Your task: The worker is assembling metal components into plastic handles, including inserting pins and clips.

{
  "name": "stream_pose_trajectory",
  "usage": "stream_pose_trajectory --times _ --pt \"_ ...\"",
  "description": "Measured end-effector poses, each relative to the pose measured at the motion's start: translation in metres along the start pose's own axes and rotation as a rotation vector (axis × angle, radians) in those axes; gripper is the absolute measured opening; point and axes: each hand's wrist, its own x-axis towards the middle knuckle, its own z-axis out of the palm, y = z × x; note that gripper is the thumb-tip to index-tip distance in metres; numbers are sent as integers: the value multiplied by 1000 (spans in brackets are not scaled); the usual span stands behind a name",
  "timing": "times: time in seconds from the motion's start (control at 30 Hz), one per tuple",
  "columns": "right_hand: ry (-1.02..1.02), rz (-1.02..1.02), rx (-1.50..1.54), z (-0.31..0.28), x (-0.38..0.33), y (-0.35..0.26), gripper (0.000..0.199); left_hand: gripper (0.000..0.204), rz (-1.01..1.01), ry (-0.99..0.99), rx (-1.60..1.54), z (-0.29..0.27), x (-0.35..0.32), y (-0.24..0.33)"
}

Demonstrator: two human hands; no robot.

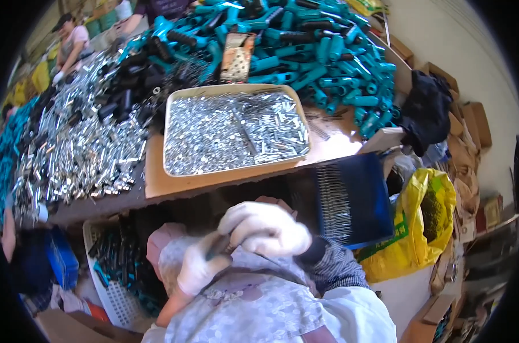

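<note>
Both hands wear white gloves and meet over my lap, in front of the table edge. My left hand (201,264) has its fingers closed, with thumb and fingertips pressed around something small and dark. Bent over it from the right, my right hand (269,230) has its fingers curled onto the same spot. Gloves and blur hide what is pinched there. Beyond the hands, a cream tray (236,172) on the table holds many small silvery metal pins, split by a thin dark strip (245,130).
Loose metal tubes (82,154) cover the table's left; teal tool housings (322,57) heap at the back. Right of my hands stand a blue box (365,200) with springs and a yellow bag (408,240). A white basket (113,303) sits lower left. A person (73,43) works far left.
</note>
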Motion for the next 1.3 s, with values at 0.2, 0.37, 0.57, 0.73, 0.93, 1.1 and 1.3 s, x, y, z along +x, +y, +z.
stream_pose_trajectory --times 0.2,0.37,0.57,0.73,0.93,1.1,1.3 --pt "777 254 -1225 -147 -43 35 13 55 20 8 50 3 3 9" --pt "655 706 -1640 -195 -78 66 13 58 36 18 44 12 8 8" --pt "893 521 -513 -127 -30 14 23 58 -55 58 -8 4 11 9" --pt "48 296 -462 -43 2 -17 18 60 2 51 -117 -6 20 19" --pt "63 255 -549 -7 22 -6 11 58 155 23 162 -26 13 12" --pt "-86 312 -481 9 48 6 20 57 194 82 258 -38 8 5" --pt "-285 -98 -671 -105 220 58 29 64 117 328 -34 -46 1 -15"
